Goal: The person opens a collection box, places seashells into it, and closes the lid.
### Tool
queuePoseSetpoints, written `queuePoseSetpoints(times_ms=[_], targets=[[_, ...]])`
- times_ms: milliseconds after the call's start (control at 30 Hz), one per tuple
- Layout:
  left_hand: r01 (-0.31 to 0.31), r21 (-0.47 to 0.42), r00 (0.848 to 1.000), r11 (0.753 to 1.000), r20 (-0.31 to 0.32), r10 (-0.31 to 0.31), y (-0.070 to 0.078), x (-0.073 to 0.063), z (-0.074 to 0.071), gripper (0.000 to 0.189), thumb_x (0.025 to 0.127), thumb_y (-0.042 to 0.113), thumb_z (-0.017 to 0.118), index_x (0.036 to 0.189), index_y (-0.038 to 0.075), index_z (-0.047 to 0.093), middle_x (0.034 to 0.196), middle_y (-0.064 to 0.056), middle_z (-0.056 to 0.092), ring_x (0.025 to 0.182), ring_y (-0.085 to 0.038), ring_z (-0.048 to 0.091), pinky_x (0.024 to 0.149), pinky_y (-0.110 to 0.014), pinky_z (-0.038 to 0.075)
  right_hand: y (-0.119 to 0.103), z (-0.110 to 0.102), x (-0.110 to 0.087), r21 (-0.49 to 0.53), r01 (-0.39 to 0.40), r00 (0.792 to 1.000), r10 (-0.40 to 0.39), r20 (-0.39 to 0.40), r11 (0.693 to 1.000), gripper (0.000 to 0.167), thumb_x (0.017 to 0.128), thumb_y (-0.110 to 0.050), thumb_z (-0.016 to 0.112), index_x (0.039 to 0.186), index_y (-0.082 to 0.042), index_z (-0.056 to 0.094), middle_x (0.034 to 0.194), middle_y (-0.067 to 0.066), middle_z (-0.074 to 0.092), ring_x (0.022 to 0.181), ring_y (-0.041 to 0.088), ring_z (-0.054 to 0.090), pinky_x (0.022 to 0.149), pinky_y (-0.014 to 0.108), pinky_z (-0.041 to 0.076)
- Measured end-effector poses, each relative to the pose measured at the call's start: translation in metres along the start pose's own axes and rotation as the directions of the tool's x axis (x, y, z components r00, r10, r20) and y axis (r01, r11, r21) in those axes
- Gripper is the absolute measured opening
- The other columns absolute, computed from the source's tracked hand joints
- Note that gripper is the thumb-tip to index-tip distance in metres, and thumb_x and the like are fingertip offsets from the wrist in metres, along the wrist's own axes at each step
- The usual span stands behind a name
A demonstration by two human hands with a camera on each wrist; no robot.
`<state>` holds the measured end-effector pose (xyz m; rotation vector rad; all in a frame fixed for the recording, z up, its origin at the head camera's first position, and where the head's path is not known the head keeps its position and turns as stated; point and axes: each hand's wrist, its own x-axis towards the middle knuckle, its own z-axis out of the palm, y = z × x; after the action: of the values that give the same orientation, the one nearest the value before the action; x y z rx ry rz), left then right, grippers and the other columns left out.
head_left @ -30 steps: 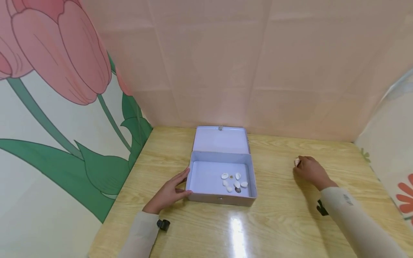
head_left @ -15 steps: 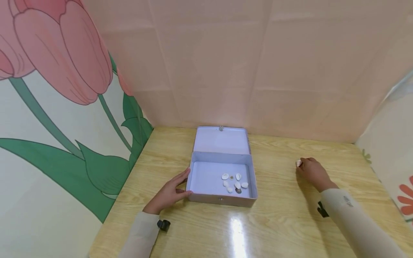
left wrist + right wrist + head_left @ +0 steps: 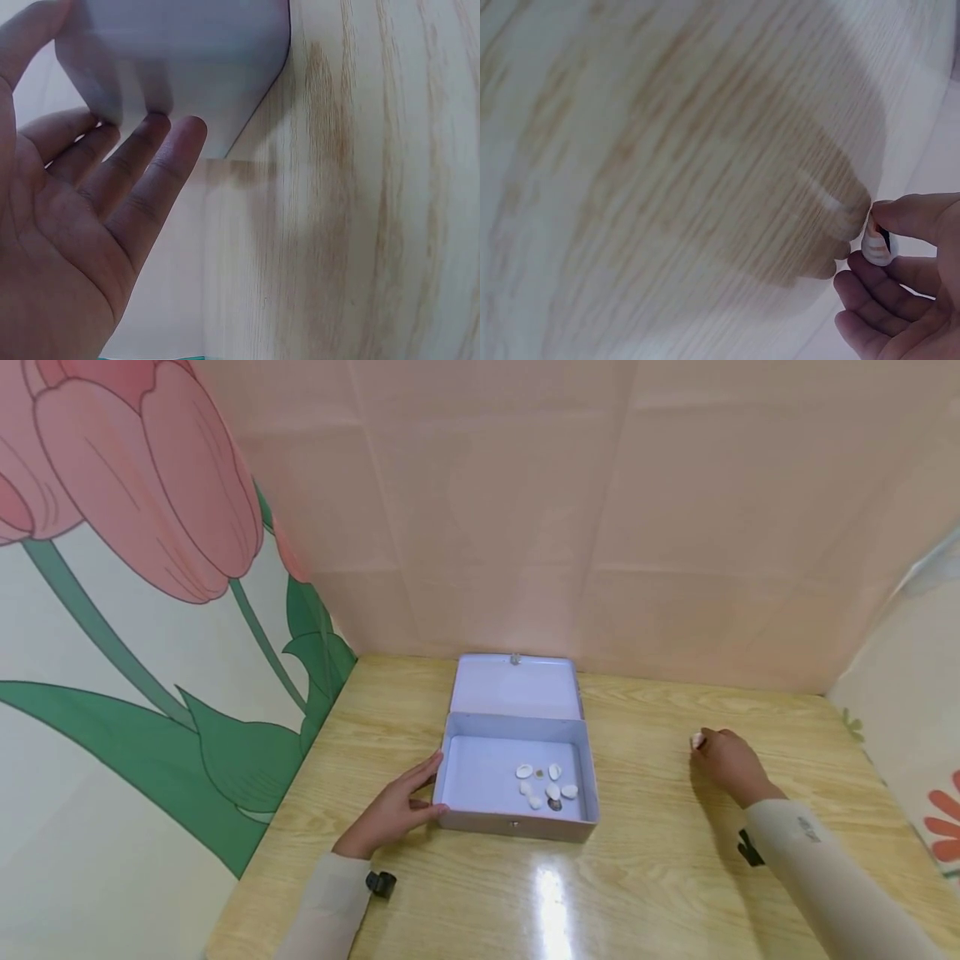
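Note:
A pale lilac lidded box [image 3: 517, 825] stands on the wooden table, its lid [image 3: 513, 687] tipped back behind it. Several white seashells [image 3: 523, 771] lie in its right half, together with a dark shell [image 3: 554, 804] and a tiny brownish piece [image 3: 539, 773]. My left hand [image 3: 396, 807] touches the box's left side, thumb at the front corner. In the left wrist view its fingers [image 3: 142, 202] are fairly straight against the box wall. Right of the box, my right hand [image 3: 731, 767] pinches a white seashell [image 3: 880, 244] with orange-brown bands between thumb and fingers, low over the table.
The wooden table [image 3: 637, 877] meets a peach cloth backdrop [image 3: 600, 527] at its back edge. A wall with painted tulips [image 3: 135, 493] borders the left side, and another with an orange flower [image 3: 947, 814] the right. Light glares off the tabletop in front of the box.
My right hand, with the seashell, has shifted slightly to the right and toward me. My left hand has stayed at the box, and the shells inside keep their places.

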<state>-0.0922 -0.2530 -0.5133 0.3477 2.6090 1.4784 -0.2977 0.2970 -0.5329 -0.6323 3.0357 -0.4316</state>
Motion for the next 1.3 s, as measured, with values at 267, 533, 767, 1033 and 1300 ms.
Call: queuePoseSetpoints(times_ms=[267, 533, 767, 1033, 1300], targets=[[-0.008, -0.003, 1.000, 1.000, -0.009, 0.008, -0.002, -0.002, 0.000, 0.085, 0.088, 0.034, 0.072, 0.156, 0.017, 0.024, 0.159, 0.009, 0.020, 0.136, -0.024, 0.040, 0.093, -0.028, 0.052, -0.001, 0.004, 0.002, 0.006, -0.027, 1.000, 0.027, 0.001, 1.000, 0.044, 0.095, -0.013, 0.060, 0.124, 0.019, 0.049, 0.095, 0.035, 0.059, 0.087, 0.050, 0.056, 0.073, 0.061, 0.047], [-0.006, -0.009, 1.000, 1.000, -0.009, 0.006, -0.002, -0.003, 0.001, 0.083, 0.088, 0.035, 0.072, 0.155, 0.030, 0.024, 0.159, 0.009, 0.020, 0.136, -0.024, 0.040, 0.094, -0.029, 0.051, -0.003, 0.003, 0.003, 0.028, -0.036, 0.999, 0.037, -0.007, 0.999, 0.048, 0.093, -0.012, 0.059, 0.127, 0.019, 0.048, 0.099, 0.037, 0.058, 0.083, 0.047, 0.059, 0.070, 0.060, 0.049], [-0.003, -0.011, 1.000, 1.000, -0.009, 0.003, -0.001, -0.003, 0.001, 0.085, 0.088, 0.035, 0.072, 0.156, 0.023, 0.023, 0.159, 0.009, 0.020, 0.136, -0.028, 0.040, 0.093, -0.026, 0.052, -0.004, 0.002, 0.006, 0.024, -0.046, 0.999, 0.046, -0.009, 0.999, 0.047, 0.089, -0.014, 0.060, 0.122, 0.018, 0.052, 0.097, 0.033, 0.060, 0.083, 0.046, 0.059, 0.071, 0.060, 0.049], [0.001, -0.008, 1.000, 1.000, -0.009, -0.001, -0.001, -0.001, 0.001, 0.086, 0.087, 0.036, 0.072, 0.156, 0.020, 0.023, 0.159, 0.009, 0.020, 0.136, -0.022, 0.040, 0.092, -0.027, 0.052, -0.014, -0.002, 0.010, 0.071, -0.037, 0.999, 0.039, -0.024, 0.997, 0.044, 0.093, -0.020, 0.056, 0.120, 0.015, 0.056, 0.093, 0.026, 0.064, 0.075, 0.033, 0.061, 0.066, 0.052, 0.050], [-0.004, -0.014, 1.000, 1.000, -0.003, 0.004, 0.000, -0.001, 0.000, 0.086, 0.088, 0.038, 0.071, 0.156, 0.018, 0.023, 0.159, 0.008, 0.020, 0.136, -0.023, 0.040, 0.093, -0.026, 0.052, -0.056, -0.026, 0.015, 0.131, 0.025, 0.999, -0.021, -0.030, 0.991, 0.053, 0.092, -0.027, 0.061, 0.132, 0.007, 0.052, 0.106, 0.025, 0.066, 0.088, 0.036, 0.064, 0.070, 0.053, 0.053]])
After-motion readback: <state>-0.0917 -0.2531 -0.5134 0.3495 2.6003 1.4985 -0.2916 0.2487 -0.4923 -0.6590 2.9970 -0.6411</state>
